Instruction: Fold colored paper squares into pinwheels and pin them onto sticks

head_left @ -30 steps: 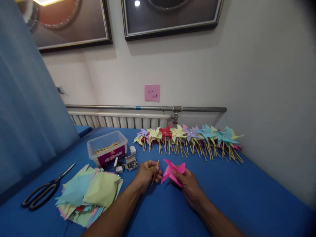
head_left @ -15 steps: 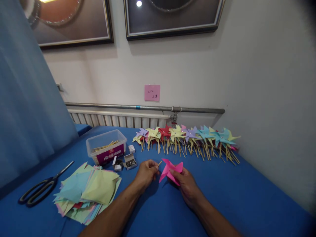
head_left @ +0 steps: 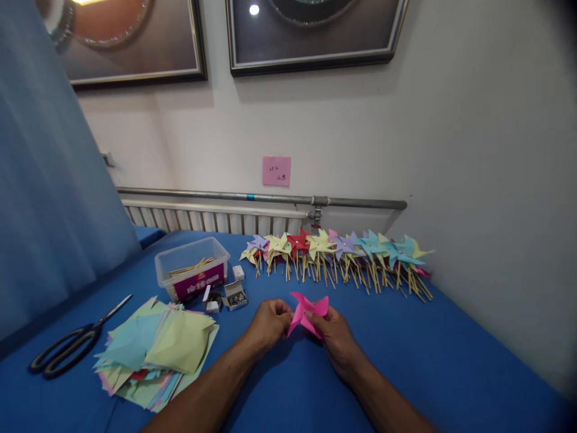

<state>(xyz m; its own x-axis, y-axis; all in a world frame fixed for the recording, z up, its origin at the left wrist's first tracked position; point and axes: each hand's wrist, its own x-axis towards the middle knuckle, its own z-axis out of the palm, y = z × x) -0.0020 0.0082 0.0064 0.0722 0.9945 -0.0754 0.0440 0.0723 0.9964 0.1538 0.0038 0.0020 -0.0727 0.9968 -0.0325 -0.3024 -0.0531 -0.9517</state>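
Note:
My right hand pinches a bright pink paper pinwheel, thumb on its front near the middle. Close against the pinwheel's left side is my left hand, its fingers closed on a thin wooden stick that showed half a second ago. That stick is now hidden by the fingers and the paper. To the left of my left hand, a small open box of metal pins lies beside another little open box.
Finished pinwheels on sticks lie in a row along the back. At left are a plastic tub holding sticks, a pile of coloured paper squares and black-handled scissors. A small white box stands near the tub.
My two hands have come together. The stick in my left hand has gone from plain view, at or behind the pink pinwheel, which has shifted slightly left.

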